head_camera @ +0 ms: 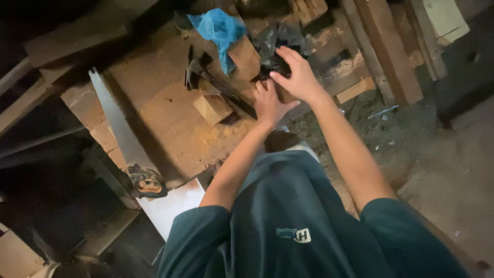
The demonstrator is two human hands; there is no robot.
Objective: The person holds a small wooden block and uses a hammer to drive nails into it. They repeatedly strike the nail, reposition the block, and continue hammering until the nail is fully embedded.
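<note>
At twelve o'clock on the dusty wooden board point(164, 118), the right hand point(296, 77) pinches a crumpled black plastic bag point(278, 46), while the left hand point(270, 103), fingers spread, steadies it at six o'clock beside the hammer point(216, 82).

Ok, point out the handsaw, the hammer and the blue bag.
handsaw point(114, 117), head view, middle of the blade.
hammer point(194, 69), head view, on its head.
blue bag point(218, 28), head view, crumpled middle.
</note>
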